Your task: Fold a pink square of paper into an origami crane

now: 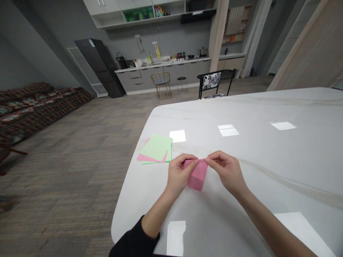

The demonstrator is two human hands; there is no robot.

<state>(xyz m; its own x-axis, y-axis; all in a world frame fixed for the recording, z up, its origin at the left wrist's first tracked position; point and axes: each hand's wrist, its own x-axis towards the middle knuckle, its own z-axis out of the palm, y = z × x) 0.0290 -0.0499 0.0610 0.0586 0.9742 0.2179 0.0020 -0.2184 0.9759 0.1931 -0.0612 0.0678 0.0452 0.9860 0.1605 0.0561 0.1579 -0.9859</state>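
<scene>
A pink sheet of paper (197, 175), with a crease or folded layer across its lower part, is held up between my two hands over the white table. My left hand (180, 173) pinches its upper left edge between thumb and fingers. At the upper right corner, the thumb and fingertips of my right hand (225, 169) are closed on the same sheet. Part of the paper's left side is hidden behind my left thumb and palm. Beyond my left hand lies a loose stack of green and pink paper sheets (155, 147), fanned unevenly near the table's left edge.
The white marbled table (268, 153) has a rounded left corner and bright light reflections. A black chair (213, 82) stands at its far side. Farther back are a gold chair (160, 80), a stool (182, 80), a kitchen counter (150, 71) and a dark fridge (100, 67).
</scene>
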